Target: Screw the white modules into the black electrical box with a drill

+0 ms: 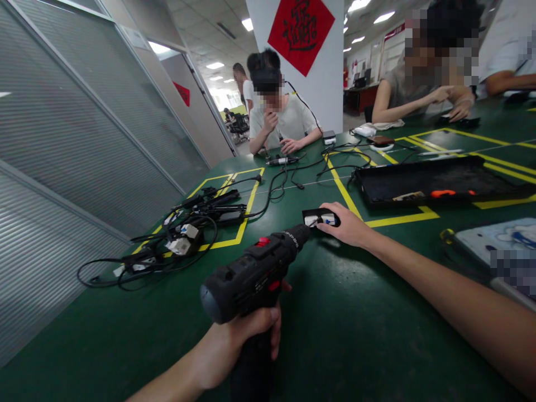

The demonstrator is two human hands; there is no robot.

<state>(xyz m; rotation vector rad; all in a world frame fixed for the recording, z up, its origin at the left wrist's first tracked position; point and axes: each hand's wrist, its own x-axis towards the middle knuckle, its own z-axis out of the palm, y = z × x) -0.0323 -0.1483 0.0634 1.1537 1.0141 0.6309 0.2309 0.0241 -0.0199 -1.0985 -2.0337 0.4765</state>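
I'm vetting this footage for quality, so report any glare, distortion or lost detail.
Head view: pale glare on the green table, below the small black-and-white part; ceiling lights blown out. Head view: partition slants steeply, likely wide-lens distortion plus tilt. Head view: drill handle very dark; blocky pixelation covers some of the pale patterned object.

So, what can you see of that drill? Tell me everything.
The drill is black, apparently plastic, with a rounded grey back, red parts and pale marks around its collar. The left hand grips its handle, which the bottom edge cuts off. It points forward and rightward, its thin bit at a small piece in the right hand; contact is unclear.
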